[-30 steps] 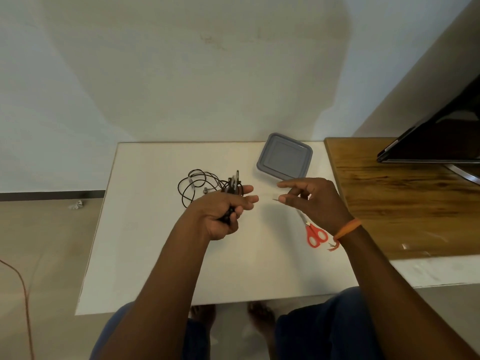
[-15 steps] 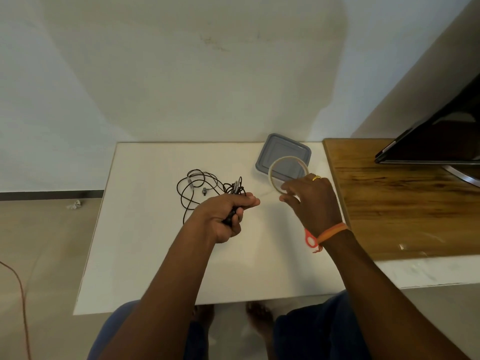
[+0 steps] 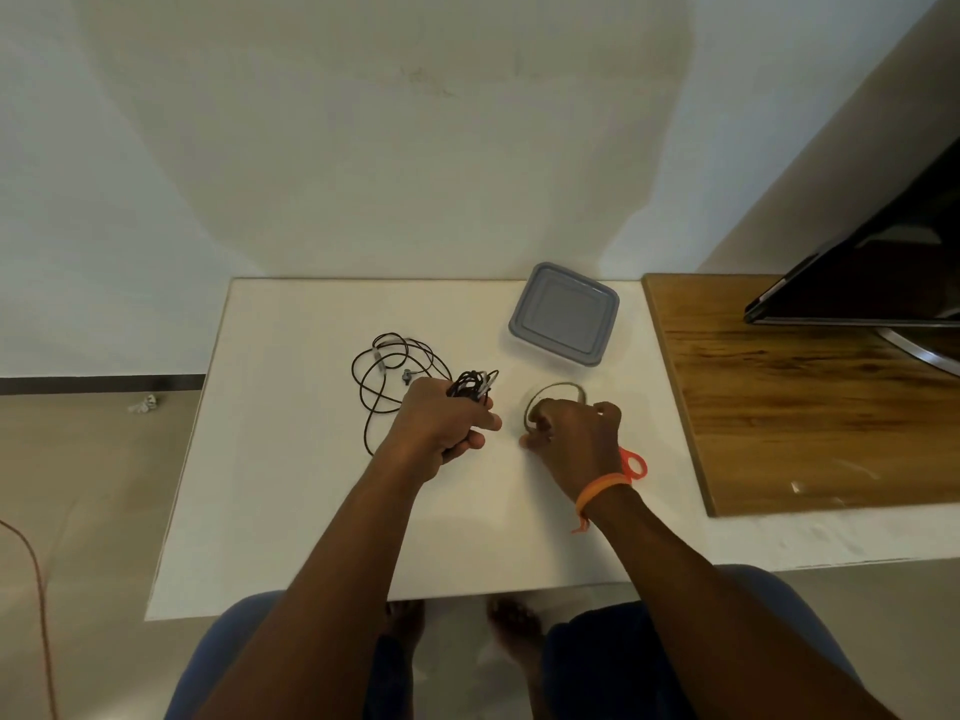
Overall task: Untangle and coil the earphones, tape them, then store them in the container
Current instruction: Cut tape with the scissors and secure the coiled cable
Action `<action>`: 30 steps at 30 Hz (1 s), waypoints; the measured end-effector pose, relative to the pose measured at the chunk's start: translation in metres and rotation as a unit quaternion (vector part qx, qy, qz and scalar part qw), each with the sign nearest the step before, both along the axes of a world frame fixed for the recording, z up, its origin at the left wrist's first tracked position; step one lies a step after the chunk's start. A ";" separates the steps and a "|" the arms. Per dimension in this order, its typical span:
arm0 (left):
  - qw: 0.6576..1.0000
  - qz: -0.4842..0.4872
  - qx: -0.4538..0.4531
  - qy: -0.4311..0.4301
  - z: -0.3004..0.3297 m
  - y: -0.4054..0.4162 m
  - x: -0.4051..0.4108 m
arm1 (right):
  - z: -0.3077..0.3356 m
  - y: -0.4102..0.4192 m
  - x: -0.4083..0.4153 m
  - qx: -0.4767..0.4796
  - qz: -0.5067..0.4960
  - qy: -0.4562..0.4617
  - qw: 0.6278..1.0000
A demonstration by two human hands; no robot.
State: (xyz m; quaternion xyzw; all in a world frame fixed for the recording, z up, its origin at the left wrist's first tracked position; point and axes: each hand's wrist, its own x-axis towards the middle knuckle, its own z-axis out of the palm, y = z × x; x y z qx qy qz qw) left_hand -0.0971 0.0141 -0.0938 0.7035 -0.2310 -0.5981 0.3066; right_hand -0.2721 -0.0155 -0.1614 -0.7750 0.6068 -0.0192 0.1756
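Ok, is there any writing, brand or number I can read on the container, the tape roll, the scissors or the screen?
None can be read.
Container lid: plain grey, no label.
Tape roll: no print shows.
Scissors: mostly hidden behind the right hand.
Screen: dark, no logo visible.
Earphones in the left hand: too small to tell.

Hands: two, left hand (image 3: 441,426) and right hand (image 3: 574,433)
Earphones (image 3: 400,374): one black set, partly bunched
Tape roll (image 3: 556,400): one
Container (image 3: 564,314): one, grey lid on
Scissors (image 3: 632,464): one pair, only the orange handles visible
Wristband (image 3: 602,485): one, orange
Tables: two, a white table (image 3: 291,459) and a wooden table (image 3: 810,407)
Monitor (image 3: 878,272): one
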 end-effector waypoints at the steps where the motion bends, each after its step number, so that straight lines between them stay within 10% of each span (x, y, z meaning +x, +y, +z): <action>1: 1.000 0.001 0.001 0.000 0.000 0.000 0.001 | -0.001 -0.001 -0.002 0.004 -0.001 -0.011 1.000; 16: 0.975 0.120 0.091 0.164 -0.008 -0.005 0.009 | 0.028 -0.011 -0.033 -0.013 -0.036 -0.192 0.981; 22: 0.982 0.138 0.064 0.115 -0.010 -0.005 0.008 | 0.034 -0.015 -0.076 0.154 -0.160 0.084 0.971; 30: 0.985 0.139 0.040 0.098 -0.006 -0.006 0.007 | 0.029 -0.003 -0.069 0.162 -0.191 0.088 0.964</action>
